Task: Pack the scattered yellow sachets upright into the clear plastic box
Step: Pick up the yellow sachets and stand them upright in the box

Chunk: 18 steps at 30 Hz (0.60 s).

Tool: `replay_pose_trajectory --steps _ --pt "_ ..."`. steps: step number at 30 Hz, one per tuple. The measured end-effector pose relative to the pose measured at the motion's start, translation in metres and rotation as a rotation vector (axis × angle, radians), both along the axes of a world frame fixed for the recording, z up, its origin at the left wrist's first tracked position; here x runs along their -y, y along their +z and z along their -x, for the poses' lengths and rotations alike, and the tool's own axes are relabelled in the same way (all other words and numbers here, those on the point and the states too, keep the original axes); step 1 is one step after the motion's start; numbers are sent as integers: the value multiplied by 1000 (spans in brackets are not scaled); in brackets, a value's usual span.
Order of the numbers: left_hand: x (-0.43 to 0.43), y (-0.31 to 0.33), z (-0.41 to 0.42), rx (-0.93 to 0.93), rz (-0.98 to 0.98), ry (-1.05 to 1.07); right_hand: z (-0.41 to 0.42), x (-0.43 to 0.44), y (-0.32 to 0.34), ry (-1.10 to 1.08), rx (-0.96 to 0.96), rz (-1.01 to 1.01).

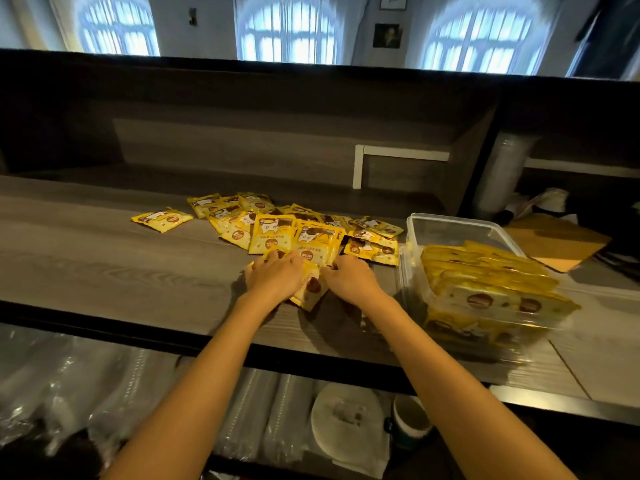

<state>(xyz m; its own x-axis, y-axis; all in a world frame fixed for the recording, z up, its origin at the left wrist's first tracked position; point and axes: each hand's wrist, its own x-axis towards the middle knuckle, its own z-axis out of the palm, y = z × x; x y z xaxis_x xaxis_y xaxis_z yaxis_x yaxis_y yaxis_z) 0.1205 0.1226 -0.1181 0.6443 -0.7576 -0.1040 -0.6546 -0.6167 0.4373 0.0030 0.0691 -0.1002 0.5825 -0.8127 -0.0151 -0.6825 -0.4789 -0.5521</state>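
- Hands: 2, close together at the near edge of the pile. The left hand (275, 273) lies palm down with its fingers curled over a small bunch of sachets (310, 291). The right hand (349, 277) pinches the same bunch from the other side. The number in the bunch is unreadable.
- Loose pile of yellow sachets (277, 230): flat and overlapping on the wood-grain counter (104, 265), roughly 20; an exact count is not possible.
- Single sachet (162, 219): 1, flat, apart to the left of the pile.
- Clear plastic box (450, 220): 1, lidless, just right of the pile and the right hand.
- Packed sachets (491, 282): on edge in rows, leaning, filling the near part of the box; the far part is bare.
- Arched windows (287, 32): 3, beyond the counter.
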Motion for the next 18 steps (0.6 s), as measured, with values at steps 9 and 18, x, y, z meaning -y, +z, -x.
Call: replay_pose_trajectory --steps 9,18 --pt "12 14 23 -83 278 -91 30 -4 8 -83 -11 -91" --pt "-6 10 1 -25 151 -340 31 -11 19 -136 -71 220"
